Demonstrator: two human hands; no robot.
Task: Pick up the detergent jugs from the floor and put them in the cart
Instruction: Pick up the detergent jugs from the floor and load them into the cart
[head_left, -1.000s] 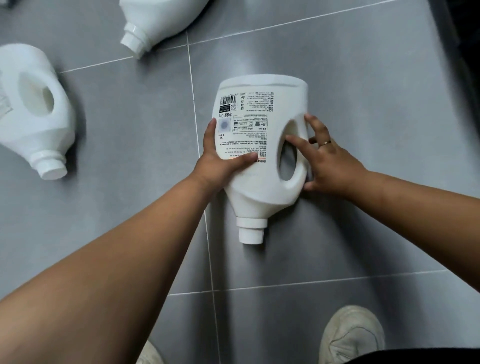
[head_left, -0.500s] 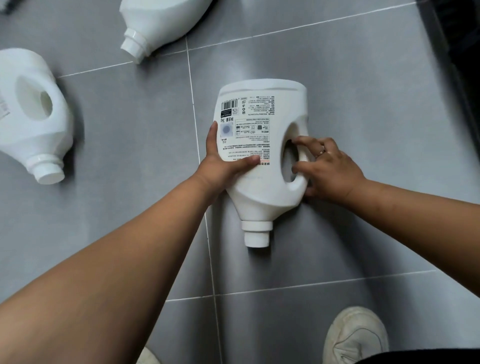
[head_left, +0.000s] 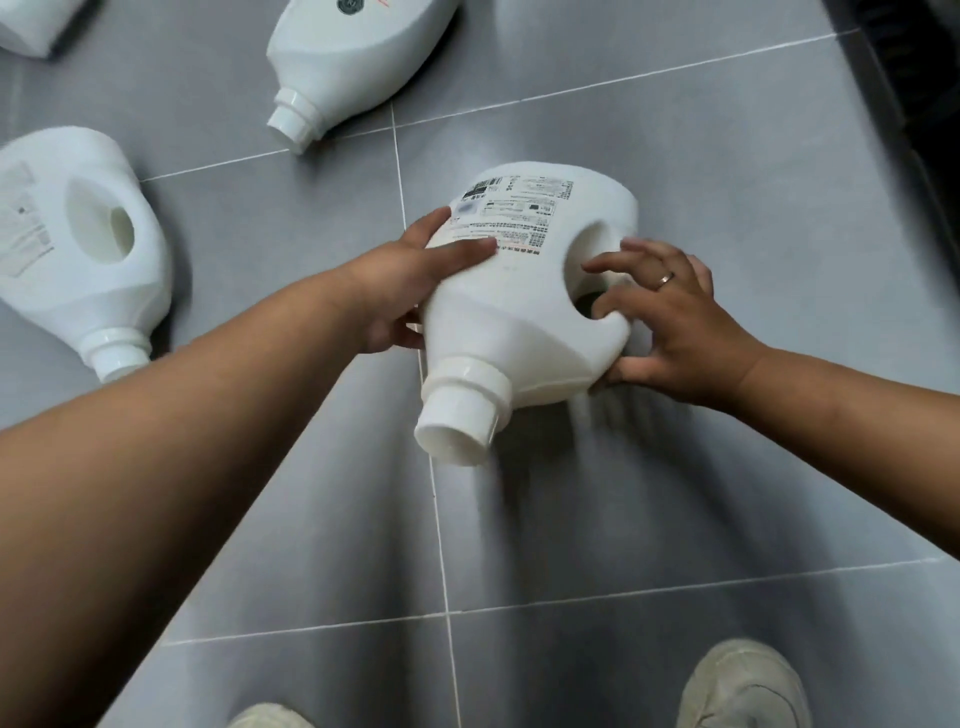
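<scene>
A white detergent jug (head_left: 519, 306) with a printed label is tilted up off the grey tile floor, its capped neck pointing toward me. My left hand (head_left: 410, 280) grips its left side, thumb across the label. My right hand (head_left: 670, 317) holds the handle on the right, fingers curled through the handle hole and thumb under the jug. The cart is not in view.
Another white jug (head_left: 78, 249) lies on the floor at the left, and a third (head_left: 353, 57) lies at the top. A further white object (head_left: 36, 26) shows at the top left corner. A dark edge (head_left: 914, 93) runs along the right. My shoes (head_left: 743, 686) are at the bottom.
The jug lay flat on the floor; now both hands have raised it and tipped its neck toward me. My right fingers went into the handle hole.
</scene>
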